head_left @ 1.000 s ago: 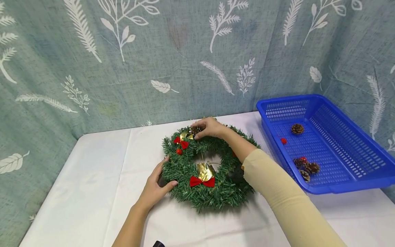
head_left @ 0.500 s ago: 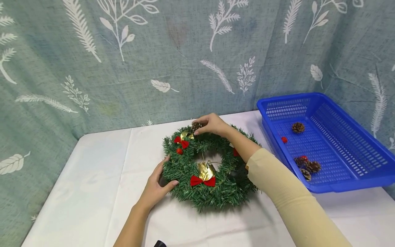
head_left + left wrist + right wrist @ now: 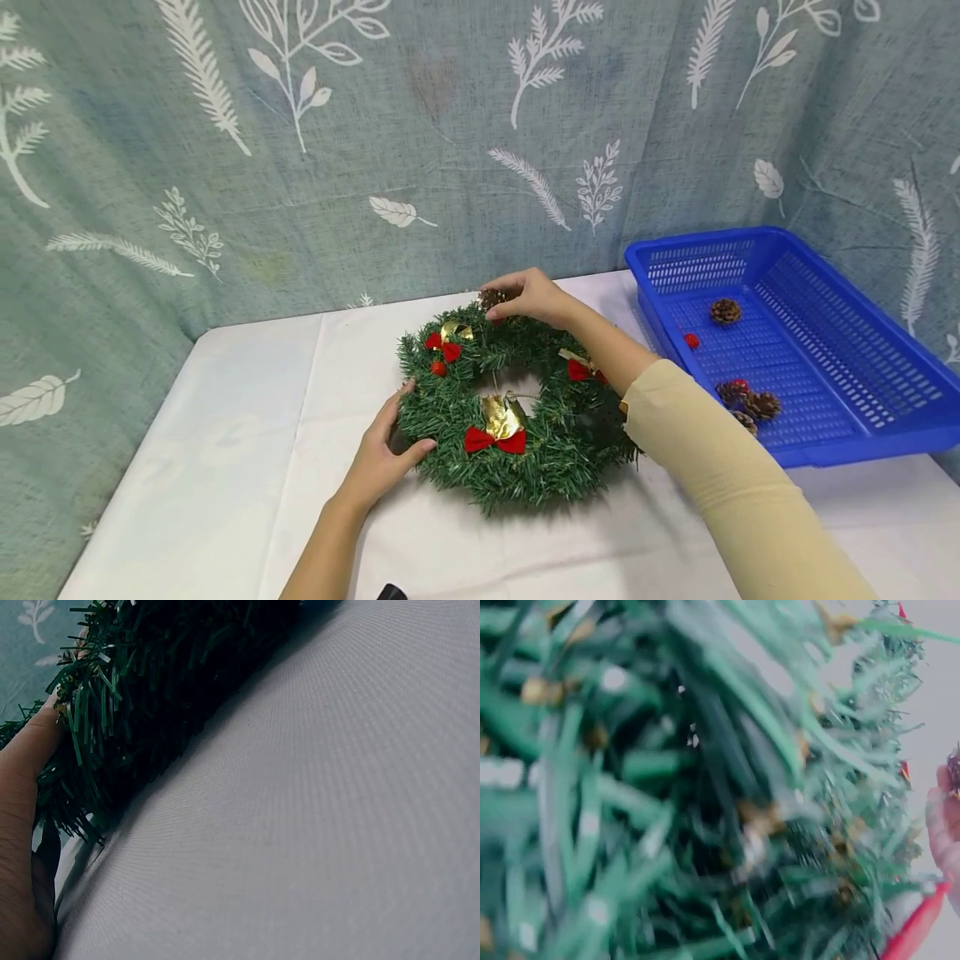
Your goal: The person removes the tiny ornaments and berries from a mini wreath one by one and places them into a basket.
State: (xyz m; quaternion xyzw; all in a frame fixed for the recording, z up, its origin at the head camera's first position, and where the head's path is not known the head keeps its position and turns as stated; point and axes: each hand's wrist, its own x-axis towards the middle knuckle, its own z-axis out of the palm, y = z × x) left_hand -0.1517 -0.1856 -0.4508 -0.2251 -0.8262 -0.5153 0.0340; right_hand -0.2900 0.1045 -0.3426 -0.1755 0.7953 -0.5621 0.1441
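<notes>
A green Christmas wreath [image 3: 495, 483] lies on the white-covered table, with gold bells [image 3: 501, 417] and red bows [image 3: 495, 441] on it. My left hand [image 3: 377, 461] grips its left edge, thumb on top and fingers at the side; the left wrist view shows part of this hand [image 3: 19, 847] against the greenery. Above the back of the wreath, my right hand [image 3: 536, 298] pinches a brown pine cone [image 3: 491, 298] between thumb and fingers. The right wrist view is mostly blurred greenery [image 3: 667, 787], with the fingers [image 3: 945, 832] at its right edge.
A blue basket [image 3: 862, 292] stands at the right, holding several pine cones [image 3: 725, 312] and a few red berries [image 3: 692, 340]. Leaf-patterned curtain [image 3: 465, 150] hangs behind the table. A small black object [image 3: 392, 592] shows at the front edge.
My right hand has moved right and slightly back along the wreath with the pine cone. A red bow on the wreath's right side is now uncovered. The left hand stays in place.
</notes>
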